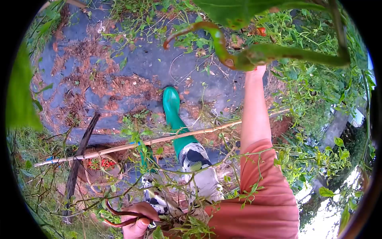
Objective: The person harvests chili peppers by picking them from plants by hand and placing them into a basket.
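My left hand (137,223) is low in the view, its fingers closed round slender, curved, dark red chili peppers (115,213) whose ends stick out to the left. My right arm stretches forward over the ground. Only a bit of my right hand (260,70) shows, since a large green curled stem or pepper (254,57) close to the camera covers its fingers. Whether it holds anything is hidden. Beyond it, a small red thing (261,31) sits among the leaves.
Below a slanting bamboo pole (191,132) stands a container (81,175) with red chilies in it. A dark wooden stake (81,147) crosses the pole. Green boots (172,105) stand on dark plastic sheeting (147,63) strewn with soil. Leafy plants (310,79) crowd the right side.
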Tool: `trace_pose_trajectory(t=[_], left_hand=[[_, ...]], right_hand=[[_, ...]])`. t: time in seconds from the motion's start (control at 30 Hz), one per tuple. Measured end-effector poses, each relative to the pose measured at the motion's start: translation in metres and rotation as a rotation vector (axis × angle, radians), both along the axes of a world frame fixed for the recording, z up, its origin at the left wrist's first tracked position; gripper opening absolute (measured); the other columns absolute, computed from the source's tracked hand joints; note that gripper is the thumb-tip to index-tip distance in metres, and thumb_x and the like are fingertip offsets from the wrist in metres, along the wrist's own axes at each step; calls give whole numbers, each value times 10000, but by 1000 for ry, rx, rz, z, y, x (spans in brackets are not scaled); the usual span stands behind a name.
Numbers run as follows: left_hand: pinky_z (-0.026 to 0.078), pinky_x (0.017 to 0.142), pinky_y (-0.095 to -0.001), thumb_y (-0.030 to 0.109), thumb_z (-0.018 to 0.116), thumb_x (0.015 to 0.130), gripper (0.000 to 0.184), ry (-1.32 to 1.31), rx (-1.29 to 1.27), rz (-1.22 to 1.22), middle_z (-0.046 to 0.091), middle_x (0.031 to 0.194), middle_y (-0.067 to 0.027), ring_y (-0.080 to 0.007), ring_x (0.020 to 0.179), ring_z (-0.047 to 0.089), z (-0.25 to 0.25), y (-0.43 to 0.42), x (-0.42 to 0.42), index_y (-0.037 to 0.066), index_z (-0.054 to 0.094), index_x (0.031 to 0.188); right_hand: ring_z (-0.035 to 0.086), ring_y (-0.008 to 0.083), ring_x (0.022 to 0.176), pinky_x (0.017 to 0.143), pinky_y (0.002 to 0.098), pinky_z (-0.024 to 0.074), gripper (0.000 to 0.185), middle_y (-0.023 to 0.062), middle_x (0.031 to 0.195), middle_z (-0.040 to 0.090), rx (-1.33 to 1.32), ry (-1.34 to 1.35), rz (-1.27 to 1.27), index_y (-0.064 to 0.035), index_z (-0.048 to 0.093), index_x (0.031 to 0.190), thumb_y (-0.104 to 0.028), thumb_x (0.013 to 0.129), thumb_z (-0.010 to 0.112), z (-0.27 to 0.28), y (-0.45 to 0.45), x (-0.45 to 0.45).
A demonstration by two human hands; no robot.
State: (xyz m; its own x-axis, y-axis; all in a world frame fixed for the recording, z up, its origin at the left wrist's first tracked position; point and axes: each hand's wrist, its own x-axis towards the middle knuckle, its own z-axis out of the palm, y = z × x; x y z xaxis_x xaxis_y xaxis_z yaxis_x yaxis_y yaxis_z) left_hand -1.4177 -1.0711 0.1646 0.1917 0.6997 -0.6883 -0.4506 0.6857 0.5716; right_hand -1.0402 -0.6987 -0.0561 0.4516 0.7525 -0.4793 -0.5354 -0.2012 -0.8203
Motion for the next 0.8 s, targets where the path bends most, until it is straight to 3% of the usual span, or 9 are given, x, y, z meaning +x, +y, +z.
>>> trace_pose_trajectory(t=[0.13, 0.2, 0.23, 0.33, 0.37, 0.4, 0.5, 0.6, 0.8], left_hand=[[358, 497, -303, 422, 542, 827, 445, 43, -28, 28, 535, 628, -80, -184, 576, 473, 8, 12, 0, -2, 595, 702], [355, 493, -300, 387, 549, 826, 422, 44, 12, 64, 541, 633, -85, -187, 576, 472, 7, 14, 0, -10, 587, 688], [355, 493, -300, 387, 549, 826, 422, 43, 12, 64, 541, 633, -85, -187, 576, 472, 7, 16, 0, -10, 587, 688], [352, 489, -295, 367, 554, 828, 402, 7, -17, 104, 549, 642, -91, -183, 574, 472, 8, 19, 0, -12, 583, 699], [351, 488, -292, 364, 551, 831, 397, 1, 3, 90, 547, 647, -89, -181, 574, 470, 7, 19, -1, -12, 582, 711], [350, 487, -289, 362, 548, 833, 392, -7, 24, 77, 545, 652, -87, -178, 574, 469, 5, 18, -1, -13, 582, 723], [349, 489, -290, 365, 545, 834, 386, -15, -34, 106, 536, 661, -84, -176, 574, 465, 1, -1, 3, -8, 585, 744], [423, 531, -294, 311, 562, 848, 329, -26, 61, 127, 565, 702, -124, -193, 596, 532, -6, -2, 1, -8, 562, 769], [416, 526, -293, 323, 547, 854, 330, -33, 76, 111, 565, 700, -123, -189, 585, 520, -1, 14, -1, 6, 559, 763]], right_hand=[[392, 108, 543, 470, 251, 301, 133, -17, 651, 456, -130, 143, 115, -86, 485, 804, -212, 840, 458, 16, -2, -15], [394, 101, 560, 478, 242, 302, 125, -24, 666, 464, -229, 239, 330, -85, 525, 896, -198, 845, 511, 31, -4, -35], [392, 98, 566, 483, 235, 303, 153, -25, 678, 468, -126, 366, 476, -93, 542, 963, -194, 848, 547, 26, -2, -32], [390, 97, 575, 490, 236, 310, 137, -18, 678, 466, 3, 445, 558, -87, 533, 898, -220, 868, 522, 35, 21, -41], [401, 101, 553, 483, 248, 315, 155, -8, 664, 469, -38, 287, 374, -89, 501, 811, -214, 892, 463, 41, 30, -52], [401, 101, 553, 483, 248, 315, 155, -8, 664, 469, -39, 286, 374, -89, 501, 811, -214, 892, 463, 35, 38, -49], [427, 105, 485, 454, 258, 321, 206, -4, 588, 448, -226, 227, -55, -100, 447, 730, -169, 902, 357, 7, 64, -35], [425, 102, 477, 451, 261, 320, 185, -13, 555, 431, -223, 195, -147, -105, 449, 719, -154, 875, 362, -9, 61, -23], [379, 91, 449, 446, 267, 316, 170, -31, 529, 399, -147, 36, -323, -124, 398, 651, -104, 820, 399, -50, 64, 5]])
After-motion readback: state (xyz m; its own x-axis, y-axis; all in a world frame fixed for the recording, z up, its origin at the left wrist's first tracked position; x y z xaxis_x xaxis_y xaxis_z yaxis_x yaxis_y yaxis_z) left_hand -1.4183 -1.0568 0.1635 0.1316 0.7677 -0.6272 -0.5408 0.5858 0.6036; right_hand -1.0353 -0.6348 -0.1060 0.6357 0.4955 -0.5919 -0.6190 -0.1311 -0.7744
